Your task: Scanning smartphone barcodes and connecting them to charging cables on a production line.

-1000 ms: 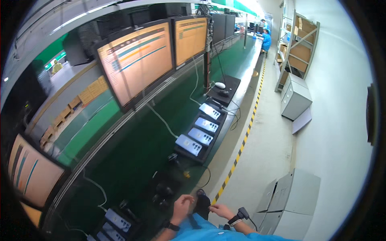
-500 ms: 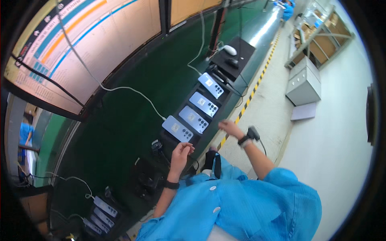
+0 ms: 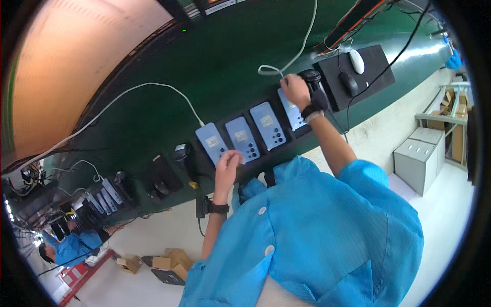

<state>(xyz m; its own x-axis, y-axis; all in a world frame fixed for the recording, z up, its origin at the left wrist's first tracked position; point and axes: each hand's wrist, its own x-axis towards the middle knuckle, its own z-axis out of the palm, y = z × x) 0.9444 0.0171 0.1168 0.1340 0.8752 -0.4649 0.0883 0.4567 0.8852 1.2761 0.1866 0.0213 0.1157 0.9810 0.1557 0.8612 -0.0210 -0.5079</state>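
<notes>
Several pale blue phones lie face down in a slanting row on a dark tray, each with a small label and dark camera lenses. My right hand [image 3: 296, 91] is over the upper end of the rightmost phone [image 3: 292, 111], its fingers pinched at the end of a white cable [image 3: 280, 70]; the plug is hidden. My left hand [image 3: 228, 162] hovers by the lower ends of the leftmost phone [image 3: 209, 140] and the second phone [image 3: 242, 135]. Its fingers are loosely bent and hold nothing I can see. Another white cable [image 3: 185, 98] runs into the leftmost phone's upper end.
Right of the phones, a black mat [image 3: 376, 69] bears a white mouse [image 3: 357, 61] and a black mouse [image 3: 349, 83]. A black handheld device [image 3: 182, 153] stands left of the row. More phones [image 3: 105, 198] lie farther left, beyond which a person in blue [image 3: 76, 248] sits.
The view has turned and come nearer the bench. My right hand has gone from beside the row to the rightmost phone's cable end. My left hand stays near the leftmost phone's lower end.
</notes>
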